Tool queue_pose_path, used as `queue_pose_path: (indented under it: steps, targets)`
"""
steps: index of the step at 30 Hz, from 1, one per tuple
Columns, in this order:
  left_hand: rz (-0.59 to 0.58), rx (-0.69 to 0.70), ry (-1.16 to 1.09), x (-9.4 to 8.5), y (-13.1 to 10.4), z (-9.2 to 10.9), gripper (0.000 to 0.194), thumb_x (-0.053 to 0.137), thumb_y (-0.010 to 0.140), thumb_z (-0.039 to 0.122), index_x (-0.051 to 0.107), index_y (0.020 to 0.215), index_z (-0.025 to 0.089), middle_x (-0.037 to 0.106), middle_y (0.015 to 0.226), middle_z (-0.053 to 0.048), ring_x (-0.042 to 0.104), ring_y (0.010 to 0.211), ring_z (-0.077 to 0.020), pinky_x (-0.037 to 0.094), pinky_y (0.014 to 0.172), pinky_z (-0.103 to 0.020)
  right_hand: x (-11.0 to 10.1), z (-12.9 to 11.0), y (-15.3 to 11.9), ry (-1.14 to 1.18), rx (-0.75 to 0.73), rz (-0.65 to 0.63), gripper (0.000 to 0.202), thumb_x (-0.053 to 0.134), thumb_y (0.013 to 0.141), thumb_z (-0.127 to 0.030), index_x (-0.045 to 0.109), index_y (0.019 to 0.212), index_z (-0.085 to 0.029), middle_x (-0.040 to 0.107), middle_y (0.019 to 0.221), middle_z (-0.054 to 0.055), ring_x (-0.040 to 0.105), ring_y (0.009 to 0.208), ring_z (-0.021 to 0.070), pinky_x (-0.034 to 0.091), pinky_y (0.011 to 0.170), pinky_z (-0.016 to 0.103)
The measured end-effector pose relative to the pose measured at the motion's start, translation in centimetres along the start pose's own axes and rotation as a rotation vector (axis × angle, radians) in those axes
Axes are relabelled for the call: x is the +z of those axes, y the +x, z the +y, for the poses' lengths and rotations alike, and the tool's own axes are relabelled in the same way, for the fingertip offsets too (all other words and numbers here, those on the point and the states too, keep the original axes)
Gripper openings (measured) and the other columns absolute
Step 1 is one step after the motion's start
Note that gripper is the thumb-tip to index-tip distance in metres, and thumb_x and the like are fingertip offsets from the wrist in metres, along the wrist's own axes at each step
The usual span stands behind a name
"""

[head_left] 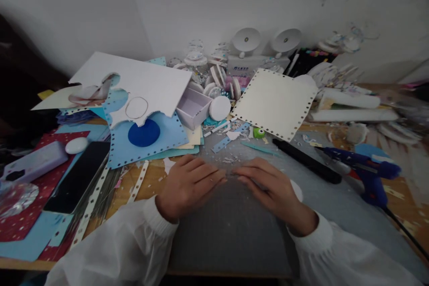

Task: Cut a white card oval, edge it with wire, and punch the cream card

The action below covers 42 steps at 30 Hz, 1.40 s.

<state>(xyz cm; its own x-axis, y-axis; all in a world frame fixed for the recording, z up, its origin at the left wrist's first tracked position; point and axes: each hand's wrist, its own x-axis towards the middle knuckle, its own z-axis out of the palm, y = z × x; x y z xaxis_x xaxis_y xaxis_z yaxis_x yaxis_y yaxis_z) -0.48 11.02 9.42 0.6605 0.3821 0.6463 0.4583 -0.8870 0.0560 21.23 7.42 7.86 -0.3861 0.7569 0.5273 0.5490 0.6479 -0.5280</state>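
Note:
My left hand [191, 184] rests low over the grey cutting mat [231, 232], palm down, its fingers stretched toward the right. Facing it, my right hand [268, 187] has its fingers reaching left, slightly bent. The two sets of fingertips nearly meet, with a narrow gap between them. I make out nothing held in either hand. Small paper scraps [230, 159] lie just beyond the fingertips. Partly hidden behind my right hand is a white disc [296, 191].
A blue glue gun [365, 167] and a black rod-shaped tool [306, 161] lie right. Left are a phone [78, 178], blue paper [161, 134] and cut white card [147, 80]. Behind stand a small lilac box [192, 114], a green punch [258, 132] and cream paper [276, 103].

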Motion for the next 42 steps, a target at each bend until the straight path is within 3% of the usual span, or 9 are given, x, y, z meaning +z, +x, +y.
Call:
queue_pose_path:
  steps: [4,10,18,21,25,28,33,37,42]
  targets:
    - [-0.016,0.064,0.041,0.2,-0.2,0.0,0.011,0.052,0.091,0.015,0.061,0.097,0.017,0.069,0.077,0.001,0.057,0.068,-0.0138,0.039,0.07,-0.031,-0.2,0.0,0.0,-0.027,0.016,-0.012,0.017,0.051,0.092,-0.023,0.061,0.106,-0.02,0.066,0.09,0.006,0.061,0.085,0.0165,0.051,0.075,0.03]
    - [0.017,0.071,0.092,0.0,-0.4,0.2,0.019,0.043,0.095,0.011,0.061,0.099,0.017,0.072,0.084,0.002,0.06,0.077,-0.0138,0.037,0.08,-0.034,-0.7,0.2,0.3,-0.053,-0.011,-0.147,0.021,0.052,0.092,-0.034,0.064,0.096,-0.019,0.063,0.075,0.004,0.057,0.073,0.0164,0.045,0.067,0.031]
    - [0.069,-0.007,0.064,0.2,-0.2,0.6,0.006,0.056,0.089,0.018,0.061,0.093,0.018,0.071,0.081,0.001,0.058,0.075,-0.014,0.036,0.08,-0.034,-0.7,0.3,0.1,-0.012,-0.007,-0.118,0.018,0.06,0.087,-0.034,0.064,0.091,-0.016,0.059,0.069,0.002,0.054,0.066,0.0137,0.042,0.06,0.025]
    - [0.062,-0.099,-0.021,0.2,0.0,1.0,0.004,0.057,0.088,0.018,0.061,0.087,0.019,0.068,0.075,0.002,0.055,0.072,-0.015,0.034,0.08,-0.036,-0.5,0.4,-0.2,-0.097,-0.088,-0.085,0.014,0.064,0.085,-0.03,0.063,0.087,-0.016,0.061,0.069,0.002,0.055,0.065,0.0132,0.042,0.058,0.025]
    - [-0.02,-0.226,-0.209,-0.3,0.2,1.7,0.012,0.052,0.085,0.014,0.056,0.074,0.017,0.061,0.065,0.0,0.05,0.066,-0.0156,0.03,0.072,-0.036,-0.5,-0.1,-0.6,-0.417,-0.34,0.017,0.002,0.064,0.084,-0.017,0.062,0.086,-0.016,0.064,0.064,0.0,0.054,0.057,0.0124,0.037,0.053,0.027]
    - [-0.046,-0.3,-0.325,-0.5,0.3,2.0,0.021,0.046,0.087,0.016,0.052,0.067,0.016,0.054,0.059,0.0,0.045,0.059,-0.0139,0.029,0.066,-0.034,-0.7,-0.6,-0.7,-0.558,-0.469,0.049,0.011,0.062,0.084,-0.009,0.062,0.094,-0.013,0.066,0.063,-0.001,0.054,0.053,0.0111,0.035,0.049,0.028]
    - [-0.012,-0.244,-0.258,0.1,0.1,1.6,0.006,0.052,0.088,0.017,0.058,0.087,0.017,0.065,0.074,-0.002,0.053,0.067,-0.0154,0.035,0.068,-0.034,-0.6,-0.2,-0.7,-0.493,-0.304,0.123,0.005,0.064,0.084,-0.016,0.062,0.089,-0.016,0.064,0.06,-0.001,0.056,0.054,0.0115,0.039,0.053,0.027]
    - [0.1,-0.073,-0.078,0.5,-0.5,1.1,0.022,0.061,0.084,0.019,0.056,0.105,0.015,0.069,0.091,-0.006,0.06,0.079,-0.0177,0.043,0.073,-0.034,-0.6,0.0,-0.5,-0.347,-0.151,0.151,0.002,0.064,0.084,-0.017,0.062,0.083,-0.017,0.063,0.06,0.0,0.054,0.051,0.0108,0.041,0.051,0.025]
    - [0.112,0.019,0.006,0.2,-0.7,0.9,0.026,0.049,0.09,0.009,0.057,0.114,0.012,0.069,0.099,-0.01,0.063,0.09,-0.0184,0.044,0.078,-0.033,-0.4,-0.2,-0.5,-0.287,-0.124,0.165,0.002,0.063,0.084,-0.017,0.062,0.083,-0.018,0.063,0.06,0.0,0.055,0.052,0.0116,0.042,0.051,0.024]
